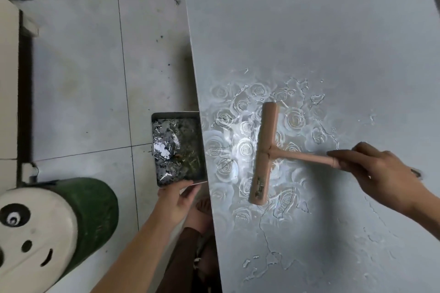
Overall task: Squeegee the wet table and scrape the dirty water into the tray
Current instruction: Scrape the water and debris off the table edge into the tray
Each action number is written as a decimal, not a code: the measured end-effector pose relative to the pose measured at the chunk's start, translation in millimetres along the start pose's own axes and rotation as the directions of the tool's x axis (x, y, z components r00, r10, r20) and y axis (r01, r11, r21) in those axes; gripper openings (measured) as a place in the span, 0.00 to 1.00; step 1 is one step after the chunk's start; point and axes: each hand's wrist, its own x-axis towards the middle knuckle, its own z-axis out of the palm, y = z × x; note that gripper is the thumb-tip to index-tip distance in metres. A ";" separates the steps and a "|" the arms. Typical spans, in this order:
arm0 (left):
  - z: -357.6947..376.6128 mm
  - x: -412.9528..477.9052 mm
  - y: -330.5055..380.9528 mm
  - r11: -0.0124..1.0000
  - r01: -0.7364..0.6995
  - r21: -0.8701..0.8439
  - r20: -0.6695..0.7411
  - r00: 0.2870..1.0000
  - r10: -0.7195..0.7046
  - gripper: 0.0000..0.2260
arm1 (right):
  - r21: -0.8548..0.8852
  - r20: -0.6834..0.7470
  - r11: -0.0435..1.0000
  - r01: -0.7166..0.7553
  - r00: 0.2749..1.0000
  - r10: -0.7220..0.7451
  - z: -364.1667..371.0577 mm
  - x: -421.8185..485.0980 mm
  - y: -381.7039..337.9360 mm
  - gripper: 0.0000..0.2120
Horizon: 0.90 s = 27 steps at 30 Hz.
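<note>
Tray (154,150) of metal, holding dark, littered water, hangs at the table's left edge above the tiled floor (83,78), and the left grip (177,200) grasps its near rim. Right of it the table (309,31) carries a shining puddle (228,143) over a rose pattern, and the peach squeegee (266,150) rests there, blade roughly parallel to that edge, near the tray but apart from it. Its handle runs rightward into the right grip (381,173), clenched round the end with the forefinger laid along it.
</note>
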 end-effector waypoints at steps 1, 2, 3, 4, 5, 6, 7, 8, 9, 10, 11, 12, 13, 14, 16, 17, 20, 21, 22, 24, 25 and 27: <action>-0.4 -0.3 0.5 1.000 0.015 -0.026 -0.011 1.000 -0.015 0.12 | 0.002 0.003 1.000 0.002 1.000 -0.002 -0.1 3.4 -5.7 0.14; 0.9 -2.4 1.1 0.999 0.025 -0.022 -0.027 0.999 -0.025 0.12 | 0.008 0.006 1.000 0.005 1.000 -0.005 0.7 6.8 -11.0 0.14; 2.6 -3.9 2.0 0.999 0.039 -0.021 -0.027 0.999 -0.039 0.12 | 0.003 0.011 1.000 0.013 1.000 -0.013 -0.4 10.7 -16.4 0.14; 2.9 -4.0 2.5 0.998 0.053 -0.023 -0.027 0.998 -0.054 0.11 | -0.009 0.019 1.000 0.025 0.999 -0.025 -2.0 14.3 -21.2 0.14; 3.5 -3.5 3.5 0.997 0.065 -0.035 -0.013 0.998 -0.066 0.11 | -0.024 0.025 0.999 0.038 0.999 -0.037 -4.9 17.6 -24.4 0.14; 4.2 -3.5 4.6 0.997 0.067 -0.048 -0.005 0.998 -0.068 0.11 | -0.037 0.026 0.998 0.050 0.998 -0.049 -9.0 21.0 -24.7 0.14; 5.5 -4.4 6.5 0.996 0.068 -0.057 0.002 0.998 -0.068 0.12 | -0.050 0.024 0.997 0.058 0.998 -0.057 -14.0 23.9 -22.2 0.14; 6.2 -3.6 6.9 0.996 0.065 -0.059 0.012 0.998 -0.064 0.12 | -0.064 0.019 0.996 0.056 0.998 -0.055 -19.1 26.8 -18.2 0.14; 7.2 -3.6 7.9 0.996 0.066 -0.054 0.009 0.998 -0.066 0.12 | -0.078 0.014 0.996 0.047 0.999 -0.046 -23.5 29.1 -14.5 0.15; 7.9 -3.4 8.7 0.996 0.072 -0.061 0.005 0.997 -0.071 0.12 | -0.096 0.013 0.995 0.038 0.999 -0.037 -26.7 32.3 -12.4 0.15; 7.7 -2.3 8.5 0.995 0.074 -0.061 -0.006 0.997 -0.074 0.11 | -0.112 0.009 0.993 0.037 0.999 -0.036 -27.3 35.1 -12.1 0.15; 7.4 -0.7 7.4 0.996 0.071 -0.058 -0.014 0.997 -0.072 0.11 | -0.123 0.007 0.992 0.043 0.999 -0.042 -26.6 38.8 -14.2 0.15; 6.7 0.7 7.0 0.996 0.064 -0.056 -0.015 0.998 -0.065 0.12 | -0.121 0.009 0.991 0.051 0.999 -0.050 -23.8 42.1 -18.7 0.15; 5.3 3.0 6.0 0.997 0.060 -0.056 -0.019 0.998 -0.061 0.12 | -0.114 0.019 0.991 0.067 0.998 -0.065 -20.2 46.9 -24.7 0.15; 3.2 6.2 5.5 0.996 0.061 -0.059 -0.010 0.998 -0.062 0.12 | -0.090 0.041 0.990 0.108 0.994 -0.105 -11.7 55.8 -39.4 0.15; 2.9 6.7 5.8 0.996 0.066 -0.058 -0.008 0.998 -0.067 0.12 | -0.077 0.045 0.989 0.128 0.991 -0.125 -8.7 60.3 -45.8 0.16; 2.3 8.4 6.1 0.996 0.076 -0.054 -0.015 0.997 -0.077 0.12 | -0.060 0.039 0.984 0.167 0.986 -0.165 -7.8 67.8 -55.1 0.17; 1.6 8.9 6.1 0.995 0.077 -0.059 -0.012 0.997 -0.078 0.12 | -0.063 0.034 0.983 0.171 0.985 -0.169 -10.2 67.6 -54.0 0.17; 0.6 9.1 5.6 0.995 0.078 -0.064 -0.009 0.997 -0.079 0.12 | -0.069 0.029 0.983 0.169 0.985 -0.168 -14.0 66.2 -51.0 0.17; -0.4 9.3 4.9 0.995 0.077 -0.070 0.007 0.997 -0.077 0.12 | -0.095 0.007 0.984 0.149 0.989 -0.149 -23.6 62.2 -42.6 0.16; -0.6 9.5 4.9 0.994 0.077 -0.073 0.015 0.997 -0.076 0.13 | -0.109 -0.003 0.985 0.137 0.990 -0.138 -27.3 60.3 -39.3 0.15; -0.7 10.7 5.4 0.994 0.080 -0.074 0.020 0.997 -0.079 0.13 | -0.140 0.001 0.983 0.121 0.992 -0.122 -28.7 58.6 -38.6 0.14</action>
